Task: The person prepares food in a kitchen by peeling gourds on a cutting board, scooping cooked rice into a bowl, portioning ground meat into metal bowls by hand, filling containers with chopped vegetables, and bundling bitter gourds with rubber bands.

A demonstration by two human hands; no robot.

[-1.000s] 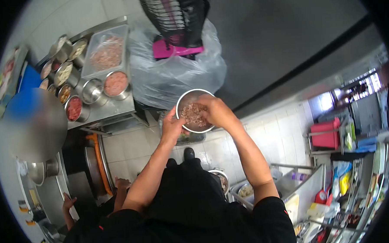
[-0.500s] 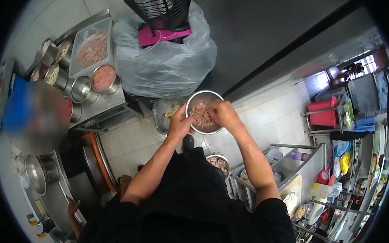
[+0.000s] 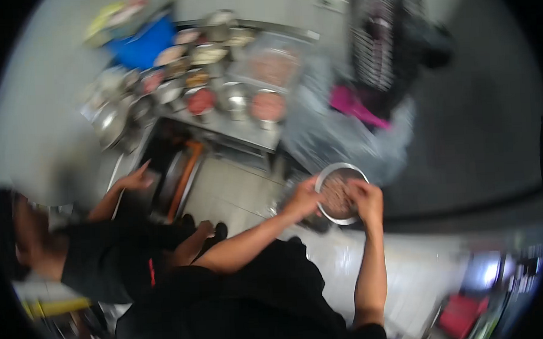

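My left hand [image 3: 303,201] grips the near left side of a round metal bowl [image 3: 351,174], thumb toward the rim. Inside the bowl lies pinkish-brown chopped meat [image 3: 335,194]. On the other side, my right hand [image 3: 370,203] reaches over the rim with bent fingers drawn together at the meat. Blur hides what, if anything, is between those fingertips. The bowl is held above the floor, in front of my dark clothes.
A steel table [image 3: 236,127] bears several metal containers of food and a clear plastic tub [image 3: 302,50]. Beside it stand a plastic-wrapped bulk [image 3: 330,130] and a black and magenta fan [image 3: 356,108]. On my left a co-worker's arm [image 3: 112,197] reaches forward. A red bin [image 3: 463,315] is at lower right.
My view has swung left, so the bowl and table appear farther right. A co-worker has come into fuller view. My left hand still holds the bowl; my right hand stays over it.
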